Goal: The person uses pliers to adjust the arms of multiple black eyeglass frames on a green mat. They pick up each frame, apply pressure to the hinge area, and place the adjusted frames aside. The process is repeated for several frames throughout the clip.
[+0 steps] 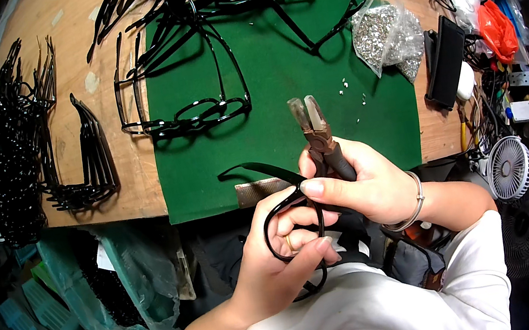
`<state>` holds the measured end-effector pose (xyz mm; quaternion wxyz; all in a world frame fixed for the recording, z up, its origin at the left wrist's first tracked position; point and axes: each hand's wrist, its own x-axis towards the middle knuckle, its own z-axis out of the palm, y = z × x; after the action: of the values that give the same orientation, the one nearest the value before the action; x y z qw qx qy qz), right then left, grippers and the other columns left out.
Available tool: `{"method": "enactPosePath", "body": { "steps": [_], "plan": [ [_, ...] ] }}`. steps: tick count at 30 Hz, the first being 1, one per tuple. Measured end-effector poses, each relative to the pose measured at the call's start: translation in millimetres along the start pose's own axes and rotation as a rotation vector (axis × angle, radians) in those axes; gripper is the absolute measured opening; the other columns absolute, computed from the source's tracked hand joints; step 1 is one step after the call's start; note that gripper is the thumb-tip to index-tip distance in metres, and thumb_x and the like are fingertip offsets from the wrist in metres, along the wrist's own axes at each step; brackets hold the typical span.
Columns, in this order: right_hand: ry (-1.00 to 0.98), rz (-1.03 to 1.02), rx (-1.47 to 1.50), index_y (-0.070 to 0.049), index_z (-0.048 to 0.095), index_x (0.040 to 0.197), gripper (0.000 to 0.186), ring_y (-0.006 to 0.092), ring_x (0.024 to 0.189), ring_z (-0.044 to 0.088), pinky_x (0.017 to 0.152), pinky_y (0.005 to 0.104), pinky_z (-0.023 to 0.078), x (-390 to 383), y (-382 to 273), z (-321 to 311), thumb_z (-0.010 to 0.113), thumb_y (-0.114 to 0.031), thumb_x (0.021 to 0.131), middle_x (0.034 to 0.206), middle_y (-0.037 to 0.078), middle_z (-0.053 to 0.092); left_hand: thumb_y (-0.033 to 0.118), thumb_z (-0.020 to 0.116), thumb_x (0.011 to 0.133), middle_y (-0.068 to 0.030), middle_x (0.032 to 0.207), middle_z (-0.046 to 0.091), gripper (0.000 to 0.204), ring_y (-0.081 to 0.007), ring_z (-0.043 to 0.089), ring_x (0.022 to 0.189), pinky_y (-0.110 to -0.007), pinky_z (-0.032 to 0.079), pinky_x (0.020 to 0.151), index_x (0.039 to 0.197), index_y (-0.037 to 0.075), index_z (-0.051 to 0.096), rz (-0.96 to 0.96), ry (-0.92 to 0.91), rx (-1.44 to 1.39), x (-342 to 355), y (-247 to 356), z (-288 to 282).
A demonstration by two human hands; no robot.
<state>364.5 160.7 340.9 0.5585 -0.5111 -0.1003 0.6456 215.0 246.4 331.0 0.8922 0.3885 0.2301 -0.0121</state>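
Observation:
Close to my body, just off the front edge of the green mat [277, 72], I hold a black glasses frame [272, 170]. My left hand [255, 275] is closed around one rim, its fingers reaching through the lens opening. No lens shows there. One temple of the frame sticks out to the left over the mat's edge. My right hand [372, 178] grips a pair of pliers [320, 140], jaws up and slightly parted with nothing between them. The thumb of that hand presses on the frame near the temple joint, where the fingertips hide the detail.
More black glasses frames [189, 114] lie tangled across the mat's far side. Stacked frames [7, 152] stand at the left on the wooden table [117, 78]. To the right are a plastic bag of small metal pieces [379, 37], a black case [446, 61] and a small white fan [509, 167].

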Motion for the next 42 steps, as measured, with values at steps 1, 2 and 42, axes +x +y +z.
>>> {"method": "enactPosePath", "body": {
  "steps": [1, 2, 42],
  "plan": [
    [0.003, -0.025, -0.013, -0.003, 0.042, 0.087, 0.015, 0.005, 0.058, 0.046, 0.051, 0.0188, 0.04, 0, 3, 0, 0.053, -0.012, 0.084, 0.069, 0.001, 0.048, -0.007, 0.049, 0.079, -0.0163, 0.102, 0.05, 0.051, -0.0132, 0.058, 0.073, -0.023, 0.048, 0.066, 0.122, 0.001, 0.023, -0.021, -0.01, -0.018, -1, 1, -1],
    [0.005, -0.053, -0.028, -0.003, 0.042, 0.087, 0.015, 0.005, 0.058, 0.046, 0.051, 0.0187, 0.04, 0, 5, 1, 0.053, -0.012, 0.084, 0.069, 0.001, 0.048, -0.007, 0.049, 0.079, -0.0165, 0.103, 0.05, 0.052, -0.0133, 0.058, 0.073, -0.023, 0.048, 0.066, 0.123, 0.002, 0.023, -0.023, -0.005, -0.027, -2, 2, 0],
    [-0.385, 0.161, -1.07, -0.002, 0.051, 0.083, 0.028, 0.0302, 0.061, 0.055, 0.055, 0.0349, 0.044, -12, -37, -19, 0.054, -0.03, 0.082, 0.067, 0.014, 0.055, -0.011, 0.047, 0.078, -0.0145, 0.104, 0.053, 0.045, -0.0162, 0.058, 0.074, -0.024, 0.047, 0.066, 0.12, 0.002, 0.036, -0.159, -0.076, -0.01, -16, 13, -10]
  ]
}}
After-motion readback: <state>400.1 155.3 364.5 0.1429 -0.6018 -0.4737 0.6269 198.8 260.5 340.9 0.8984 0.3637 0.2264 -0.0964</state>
